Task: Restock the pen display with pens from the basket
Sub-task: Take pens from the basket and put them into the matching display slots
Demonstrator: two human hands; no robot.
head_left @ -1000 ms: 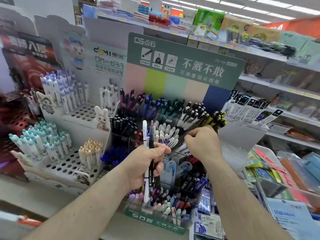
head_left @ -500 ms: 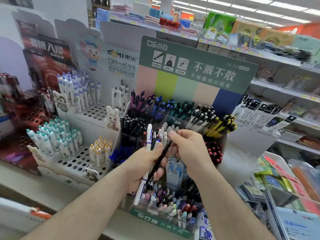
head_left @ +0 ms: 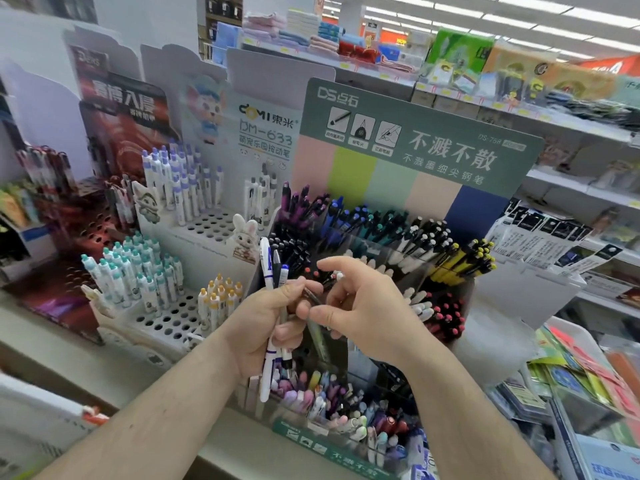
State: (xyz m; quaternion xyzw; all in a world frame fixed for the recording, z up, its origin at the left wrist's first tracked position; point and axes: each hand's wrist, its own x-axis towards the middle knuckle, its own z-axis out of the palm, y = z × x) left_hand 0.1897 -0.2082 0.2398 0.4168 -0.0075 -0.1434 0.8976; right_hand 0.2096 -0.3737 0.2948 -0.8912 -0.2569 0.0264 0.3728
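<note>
Store aisle w/ stocked shelves [head_left: 571,188] behind; a counter ledge [head_left: 104,358] is carrying several pen racks. The pen display [head_left: 408,140], green header w/ clear tiered bins, is sitting at the ledge's front edge, centre of view. To its left a white peg rack [head_left: 194,230] is standing on the same ledge.

Hands: the left hand [head_left: 266,323] is gripping a small bundle of pens [head_left: 273,271] upright, fingers curled round the barrels. Count in the bundle: 3 tips showing above the fist (1 white, 1 dark, 1 blue-capped); more cannot be ruled out. The right hand [head_left: 367,313] is just beside the left, thumb and a lower finger pinching a dark pen [head_left: 313,296] that is slanting between the two hands; its index finger is extended, not gripping. Both hands are hovering in front of the display's middle tier.

Progress (est.): rear and middle bins are looking well filled, so most slots appear stocked. Approx. 4 pens are remaining in hand, none yet seated. The white peg rack is showing many empty holes. The basket is not in view, so stock left there cannot be judged.

Counts: 2 hands, 1 green-header display, pens in bins too many and too blurred to count.
</note>
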